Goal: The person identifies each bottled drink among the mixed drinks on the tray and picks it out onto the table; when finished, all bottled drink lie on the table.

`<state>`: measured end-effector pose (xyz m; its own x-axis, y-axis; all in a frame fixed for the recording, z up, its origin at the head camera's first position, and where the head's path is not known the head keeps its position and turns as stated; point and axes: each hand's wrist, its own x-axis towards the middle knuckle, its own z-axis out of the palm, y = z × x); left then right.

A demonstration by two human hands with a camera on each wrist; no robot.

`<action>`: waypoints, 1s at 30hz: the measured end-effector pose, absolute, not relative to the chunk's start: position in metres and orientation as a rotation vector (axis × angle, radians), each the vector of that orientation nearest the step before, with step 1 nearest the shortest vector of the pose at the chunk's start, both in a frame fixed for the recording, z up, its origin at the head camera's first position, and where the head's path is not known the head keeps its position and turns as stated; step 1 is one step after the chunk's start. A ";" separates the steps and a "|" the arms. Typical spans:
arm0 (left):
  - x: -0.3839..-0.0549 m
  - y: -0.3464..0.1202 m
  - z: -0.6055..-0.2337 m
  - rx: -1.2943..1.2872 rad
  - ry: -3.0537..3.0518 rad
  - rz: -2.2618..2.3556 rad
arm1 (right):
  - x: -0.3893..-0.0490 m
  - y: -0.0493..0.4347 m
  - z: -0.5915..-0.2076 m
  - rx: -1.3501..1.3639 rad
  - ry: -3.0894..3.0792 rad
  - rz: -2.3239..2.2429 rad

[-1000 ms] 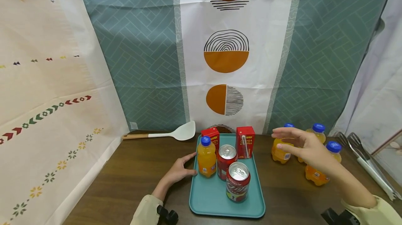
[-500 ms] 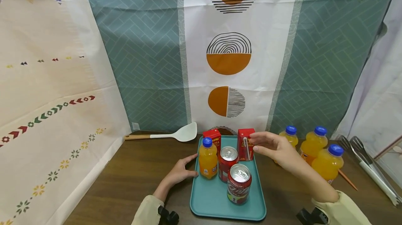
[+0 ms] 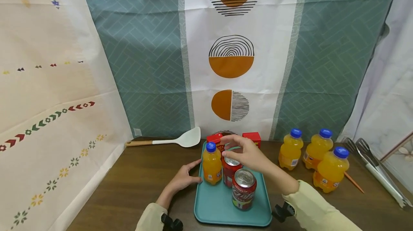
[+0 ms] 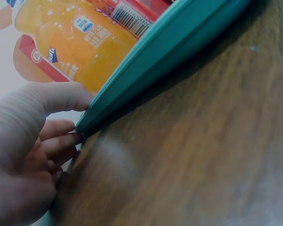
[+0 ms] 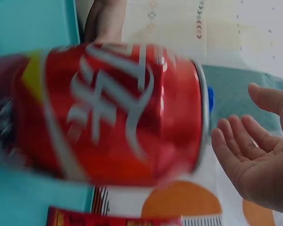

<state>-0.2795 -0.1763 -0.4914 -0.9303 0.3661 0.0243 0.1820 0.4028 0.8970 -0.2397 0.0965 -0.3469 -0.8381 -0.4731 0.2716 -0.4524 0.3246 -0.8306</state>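
A teal tray (image 3: 219, 209) on the brown table bears an orange soda bottle (image 3: 212, 166) with a blue cap, two red soda cans (image 3: 243, 193) and two small red drink boxes (image 3: 253, 137) at its far end. My left hand (image 3: 184, 177) rests at the tray's left rim, its thumb and fingers touching the edge in the left wrist view. Over the rear can (image 3: 229, 173) hovers my right hand (image 3: 246, 154), fingers loosely bent and holding nothing. The right wrist view shows a can (image 5: 113, 113) apart from that hand (image 5: 254, 146). My right hand partly hides the boxes.
Right of the tray, three more orange soda bottles (image 3: 330, 173) stand grouped. Beyond them lie metal tongs (image 3: 377, 170) and a thin brown stick (image 3: 354, 182). A white spatula (image 3: 187, 137) with a wooden handle lies at the back left. Patterned cloth (image 3: 155, 80) hangs behind the table.
My right hand has moved left from near the bottles on the right, past the right drink box, to above the rear can. The left hand stays at the tray rim.
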 end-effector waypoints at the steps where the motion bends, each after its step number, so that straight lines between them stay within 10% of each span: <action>1: -0.279 -0.176 -0.492 0.487 2.478 1.552 | -0.241 0.092 -0.348 -0.910 2.538 -1.570; 30: -0.282 -0.176 -0.492 0.514 2.461 1.567 | -0.266 0.062 -0.366 -0.890 2.608 -1.479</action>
